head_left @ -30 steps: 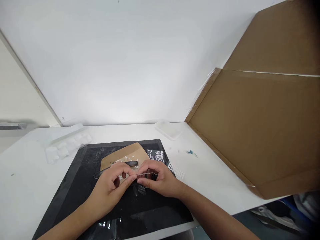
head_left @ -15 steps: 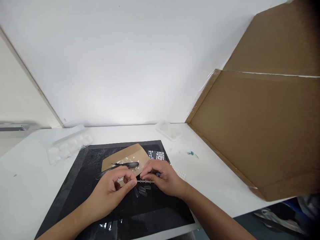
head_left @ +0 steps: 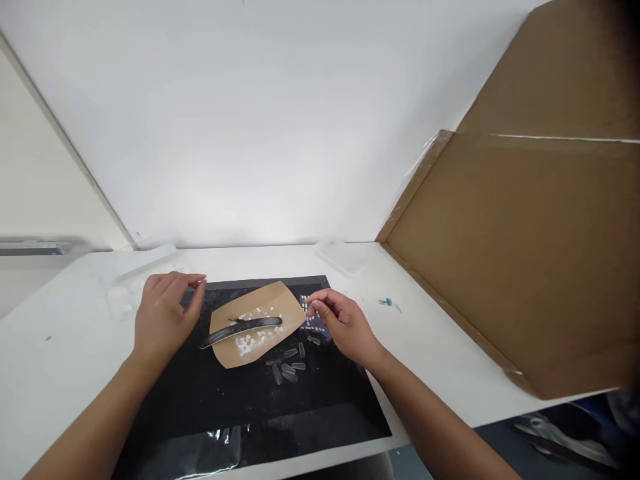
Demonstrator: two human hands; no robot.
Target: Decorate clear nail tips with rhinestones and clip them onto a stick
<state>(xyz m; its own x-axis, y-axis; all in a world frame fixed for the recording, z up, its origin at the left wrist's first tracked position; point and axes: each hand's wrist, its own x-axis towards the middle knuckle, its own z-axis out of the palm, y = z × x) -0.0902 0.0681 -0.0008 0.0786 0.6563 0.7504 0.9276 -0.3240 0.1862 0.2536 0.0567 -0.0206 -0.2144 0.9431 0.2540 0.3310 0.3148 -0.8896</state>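
My left hand point(head_left: 167, 313) is raised over the left edge of the black mat point(head_left: 320, 413), thumb and forefinger pressed together. Whatever it pinches, if anything, is too small to make out. At the right end of a brown paper sheet point(head_left: 267, 295), my right hand point(head_left: 347, 327) is closed in a pinch beside a dark card of small white squares point(head_left: 313, 328). What sits between these fingertips cannot be made out. Several clear false nail tips point(head_left: 287, 368) lie on the mat below the paper. A dark curved nail file point(head_left: 245, 327) rests across the paper among white chips point(head_left: 247, 343).
Behind my left hand is a clear plastic tray point(head_left: 120, 300). Another shallow clear tray point(head_left: 343, 257) lies against the wall, and a small teal object point(head_left: 386, 302) is on the white table point(head_left: 420, 360). A large cardboard panel point(head_left: 515, 253) stands along the right side.
My hands have moved apart, the left up and leftward, the right slightly up and right. The thin ringed rod between them is no longer visible. More nail tips now show.
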